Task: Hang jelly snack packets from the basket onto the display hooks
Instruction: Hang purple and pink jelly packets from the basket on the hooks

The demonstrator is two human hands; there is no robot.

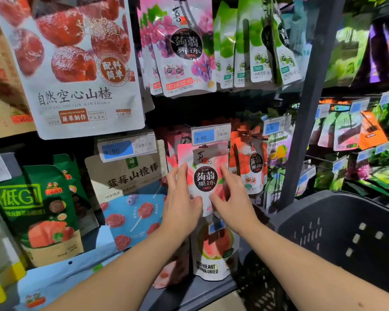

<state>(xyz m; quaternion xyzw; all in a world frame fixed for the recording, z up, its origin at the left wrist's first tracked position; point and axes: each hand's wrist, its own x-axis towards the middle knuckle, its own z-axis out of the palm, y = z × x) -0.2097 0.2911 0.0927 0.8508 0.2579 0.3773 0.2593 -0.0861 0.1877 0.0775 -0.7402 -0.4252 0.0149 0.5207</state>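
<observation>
A pink peach jelly packet (204,176) hangs at the front of a display hook, just under a blue 4.90 price tag (210,134). My left hand (181,198) lies against its left side with straight fingers and the thumb on its lower front. My right hand (230,198) lies against its right side, fingers stretched up along the edge and thumb on the lower front. Purple grape jelly packets (182,48) and green ones (256,46) hang on the row above. The dark basket (346,234) stands at the lower right; its contents are out of sight.
A grey upright post (305,108) of the rack stands right of the jelly hooks. Red jelly packets (249,164) hang beside the pink one. A large hawthorn bag (76,63) hangs at the upper left, a guava pack (213,250) below my hands.
</observation>
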